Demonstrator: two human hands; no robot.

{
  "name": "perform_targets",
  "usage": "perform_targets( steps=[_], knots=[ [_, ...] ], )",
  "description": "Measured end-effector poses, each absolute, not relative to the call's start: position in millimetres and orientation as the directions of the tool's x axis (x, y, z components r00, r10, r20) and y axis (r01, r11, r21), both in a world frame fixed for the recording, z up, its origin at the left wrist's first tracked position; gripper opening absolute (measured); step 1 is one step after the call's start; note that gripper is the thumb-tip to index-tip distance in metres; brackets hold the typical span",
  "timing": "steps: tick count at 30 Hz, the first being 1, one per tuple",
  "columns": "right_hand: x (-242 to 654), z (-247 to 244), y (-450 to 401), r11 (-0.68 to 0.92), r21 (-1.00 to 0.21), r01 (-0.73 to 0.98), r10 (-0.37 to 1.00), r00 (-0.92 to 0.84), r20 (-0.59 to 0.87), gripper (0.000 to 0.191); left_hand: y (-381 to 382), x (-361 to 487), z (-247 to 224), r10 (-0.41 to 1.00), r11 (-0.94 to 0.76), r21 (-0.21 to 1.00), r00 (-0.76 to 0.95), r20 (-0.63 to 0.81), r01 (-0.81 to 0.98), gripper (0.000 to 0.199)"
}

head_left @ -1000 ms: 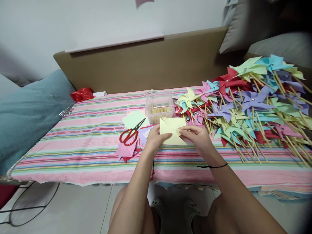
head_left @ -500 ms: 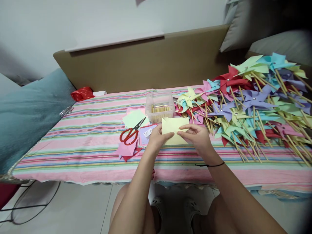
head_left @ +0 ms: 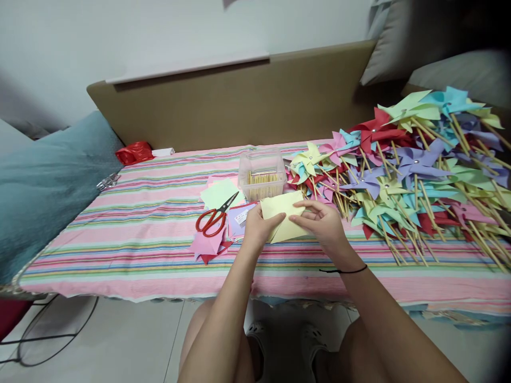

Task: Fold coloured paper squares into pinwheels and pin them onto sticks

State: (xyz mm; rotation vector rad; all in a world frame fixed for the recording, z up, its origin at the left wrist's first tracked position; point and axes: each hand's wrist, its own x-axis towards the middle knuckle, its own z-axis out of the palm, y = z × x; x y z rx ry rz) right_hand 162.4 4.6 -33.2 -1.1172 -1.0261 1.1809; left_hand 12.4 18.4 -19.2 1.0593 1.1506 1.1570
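Left hand [head_left: 256,226] and right hand [head_left: 320,222]: pinching thin yellow paper [head_left: 281,204] between them | beyond grip: clear plastic box [head_left: 261,159], slim wooden sticks [head_left: 262,186] | left of grip: red-handled scissors [head_left: 218,215] | right: pointed paper pinwheels [head_left: 417,161]

We seem to be in a home: a long brown-backed sofa [head_left: 239,106] spread with pink striped cloth [head_left: 131,223], grey fabric cushions [head_left: 467,74], pale tiled floor [head_left: 128,340].

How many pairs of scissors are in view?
1: the red-handled scissors lie on loose paper sheets, left of the left hand, which holds pale yellow paper. Others could be hidden under the pinwheels.
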Motion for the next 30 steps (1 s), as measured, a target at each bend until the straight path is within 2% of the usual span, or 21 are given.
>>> perform_targets(
  steps=[3,5,12,20,25,30],
  knots=[
    [161,-31,6,0.021,-0.965,-0.261,0.992,0.128,-0.013,0.081,20,12,-21,0.993,0.116,0.98,0.01,-0.116,-0.162,0.04],
    [160,-30,6,-0.022,-0.959,-0.281,0.992,0.11,-0.055,0.094,21,12,-21,0.993,0.117,0.975,-0.005,-0.12,-0.191,0.041],
    [152,-29,4,-0.011,-0.952,-0.307,0.987,0.151,-0.06,0.097,20,13,-20,0.991,0.132,0.959,0.008,-0.134,-0.252,0.051],
    [156,-29,4,-0.028,-0.965,-0.26,0.986,0.151,-0.069,0.098,19,13,-18,0.986,0.163,0.951,0.022,-0.163,-0.263,0.048],
    [169,-31,5,-0.142,-0.974,-0.175,0.989,0.001,-0.145,0.099,21,0,-8,0.978,0.205,0.96,0.009,-0.207,-0.189,0.031],
    [174,-26,2,-0.251,-0.964,-0.086,0.957,-0.17,-0.234,0.102,23,-12,-2,0.964,0.247,0.965,0.127,-0.235,-0.088,0.032]
  ],
)
